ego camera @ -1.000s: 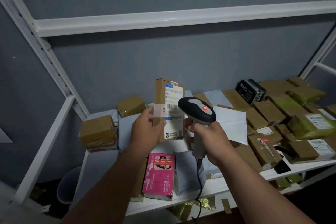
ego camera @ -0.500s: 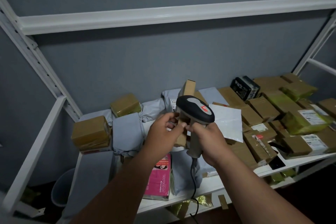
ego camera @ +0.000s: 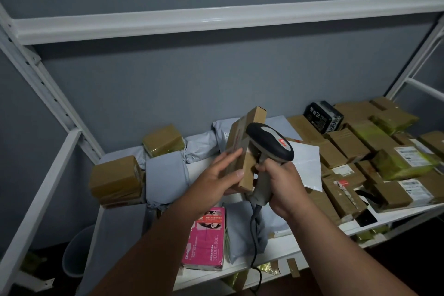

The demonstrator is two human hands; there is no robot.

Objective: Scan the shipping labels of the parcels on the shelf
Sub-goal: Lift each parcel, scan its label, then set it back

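Note:
My left hand (ego camera: 222,174) holds a slim brown cardboard parcel (ego camera: 246,141) above the shelf, thumb on its near edge and fingers laid along its taped face. The parcel tilts up to the right and its label is turned out of sight. My right hand (ego camera: 280,184) grips the handle of a black and grey corded barcode scanner (ego camera: 270,145), whose head sits just right of the parcel and overlaps it. The white shelf (ego camera: 276,251) below carries many parcels.
Brown boxes (ego camera: 346,144) crowd the right half, some with white labels, plus a black box (ego camera: 323,117) at the back. Grey mailer bags (ego camera: 165,176) and taped brown boxes (ego camera: 115,179) lie left. A pink box (ego camera: 206,240) lies at the front edge. A bin (ego camera: 75,254) stands below left.
The parcel stood upright with its label facing me; my left hand has turned it so a plain side shows and lowered it. The scanner stays close beside it.

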